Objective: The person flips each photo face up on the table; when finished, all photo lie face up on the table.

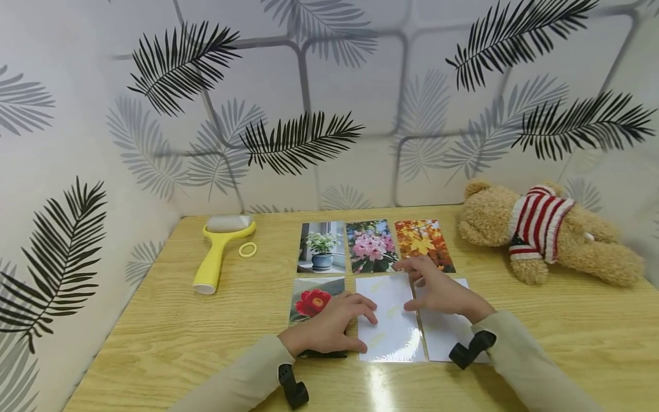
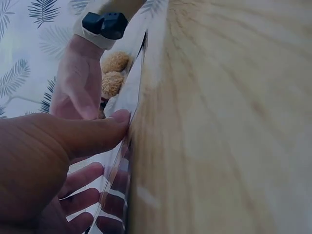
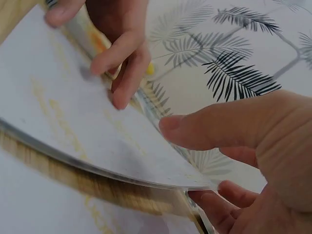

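Observation:
A white-backed card (image 1: 388,320) lies face down on the table between my two hands. My left hand (image 1: 329,323) reaches over its left side, fingers spread over the white back and thumb along the near left edge. Beneath that hand, a red flower photo card (image 1: 311,301) is partly covered. My right hand (image 1: 440,289) has its fingertips around the white card's far right corner, the thumb (image 3: 183,129) held apart from the fingers. Under the right hand lies another white-backed card (image 1: 445,329), also partly covered.
Behind stand three photo cards in a row: a potted plant (image 1: 322,247), pink flowers (image 1: 372,246) and autumn leaves (image 1: 423,237). A yellow-handled lint roller (image 1: 218,249) and a yellow ring (image 1: 247,250) lie left. A teddy bear (image 1: 546,234) lies right, near the patterned wall.

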The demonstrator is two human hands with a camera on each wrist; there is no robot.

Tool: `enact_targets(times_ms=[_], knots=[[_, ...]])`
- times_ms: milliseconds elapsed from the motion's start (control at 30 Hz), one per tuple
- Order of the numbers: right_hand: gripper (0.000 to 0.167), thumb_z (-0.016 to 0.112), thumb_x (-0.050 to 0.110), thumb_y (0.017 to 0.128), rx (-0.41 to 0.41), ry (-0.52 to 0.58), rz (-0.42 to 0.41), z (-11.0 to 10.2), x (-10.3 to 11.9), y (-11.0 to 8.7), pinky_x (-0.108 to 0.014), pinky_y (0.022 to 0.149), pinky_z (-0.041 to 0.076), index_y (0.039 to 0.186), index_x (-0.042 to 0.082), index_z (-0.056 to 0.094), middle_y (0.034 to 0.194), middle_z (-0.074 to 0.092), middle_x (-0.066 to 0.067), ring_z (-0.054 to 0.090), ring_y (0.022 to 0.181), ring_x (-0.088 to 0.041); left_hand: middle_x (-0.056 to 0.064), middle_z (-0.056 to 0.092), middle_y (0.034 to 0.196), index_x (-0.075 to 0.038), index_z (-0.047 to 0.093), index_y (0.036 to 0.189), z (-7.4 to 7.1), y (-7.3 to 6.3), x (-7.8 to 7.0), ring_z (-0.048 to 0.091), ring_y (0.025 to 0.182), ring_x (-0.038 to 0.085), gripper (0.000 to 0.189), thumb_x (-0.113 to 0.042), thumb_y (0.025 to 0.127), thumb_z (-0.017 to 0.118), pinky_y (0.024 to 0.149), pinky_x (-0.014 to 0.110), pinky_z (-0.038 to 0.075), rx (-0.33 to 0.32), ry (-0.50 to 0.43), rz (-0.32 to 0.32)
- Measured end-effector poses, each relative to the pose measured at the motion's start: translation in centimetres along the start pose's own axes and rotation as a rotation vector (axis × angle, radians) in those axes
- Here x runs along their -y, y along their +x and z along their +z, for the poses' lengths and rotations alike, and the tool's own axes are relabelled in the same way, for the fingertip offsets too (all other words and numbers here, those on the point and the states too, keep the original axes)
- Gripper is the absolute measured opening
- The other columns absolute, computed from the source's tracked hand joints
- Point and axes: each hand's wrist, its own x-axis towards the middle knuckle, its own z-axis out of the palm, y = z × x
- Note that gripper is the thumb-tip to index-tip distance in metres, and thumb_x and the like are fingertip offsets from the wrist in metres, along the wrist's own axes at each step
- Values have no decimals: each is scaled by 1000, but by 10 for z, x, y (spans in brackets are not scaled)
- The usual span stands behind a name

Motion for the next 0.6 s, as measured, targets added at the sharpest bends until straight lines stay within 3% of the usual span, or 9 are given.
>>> enact_targets(times_ms=[167, 300, 400, 467, 600], knots=[[63, 70, 12, 88, -54, 217, 50, -1, 1, -1, -43, 90, 47, 141, -3, 38, 139, 36, -29, 53, 110, -36, 4, 49, 138, -15, 64, 112, 1, 0, 0, 40, 128, 22, 34, -23, 82, 77, 108, 46, 30, -9, 9, 0], [45, 62, 15, 94, -4, 241, 63, 1, 3, -5, -32, 83, 46, 135, 2, 48, 138, 46, -22, 52, 104, -26, 3, 46, 139, -16, 63, 113, 1, -1, -2, 39, 130, 21, 34, -24, 83, 77, 110, 45, 28, 3, 31, -3], [36, 61, 17, 95, 91, 212, 45, 5, 5, -10, -25, 68, 41, 129, 6, 55, 125, 54, -18, 49, 80, -15, 2, 45, 140, -16, 62, 115, 1, -2, -2, 37, 132, 19, 36, -25, 83, 77, 113, 45, 25, 12, 36, -6], [34, 61, 17, 95, 146, 207, 26, 7, 9, -13, -26, 60, 35, 127, 7, 57, 106, 58, -14, 40, 67, -12, 2, 44, 140, -16, 61, 116, 1, -2, -2, 37, 132, 18, 37, -25, 83, 77, 113, 45, 24, 15, 28, -11], [35, 61, 15, 95, 231, 244, -1, 9, 15, -17, -26, 56, 30, 127, 4, 56, 74, 48, -3, 32, 56, -8, 1, 43, 140, -15, 59, 117, 1, -3, -2, 37, 131, 16, 40, -25, 83, 77, 114, 43, 24, 13, 17, -13]])
